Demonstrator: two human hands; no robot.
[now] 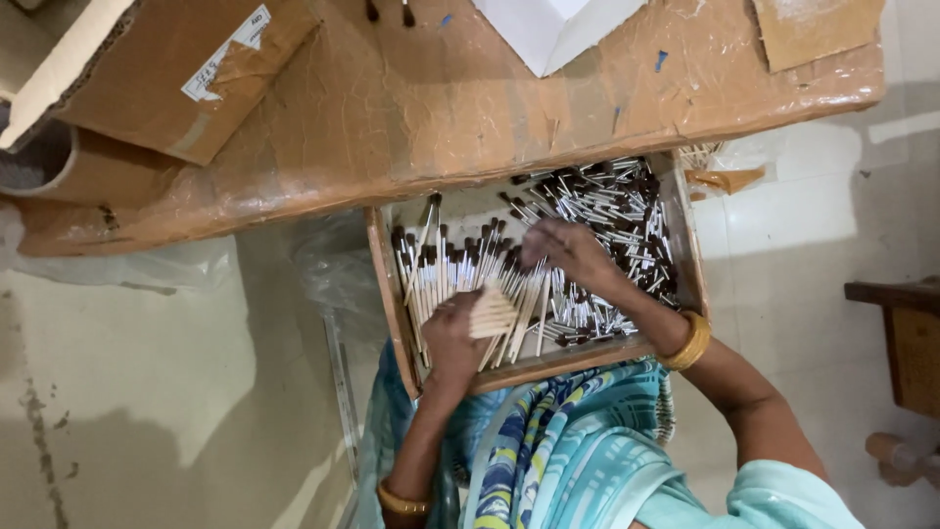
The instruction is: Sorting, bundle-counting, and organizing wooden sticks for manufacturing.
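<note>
Brushes (pixel 548 245), too many to be counted, are heaped in one tray (pixel 390 284). A bundle (pixel 493 313) is pinched by the left hand (pixel 450 338); the right hand (pixel 568 253) fingers are spread over the heap.

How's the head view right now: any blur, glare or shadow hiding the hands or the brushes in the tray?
Head view: the right hand is slightly motion-blurred over the brushes; the left hand, gripping a bundle of sticks, is sharper. The plastic-wrapped table shows soft glare, and it shades the far end of the tray. The floor is evenly lit.
</note>
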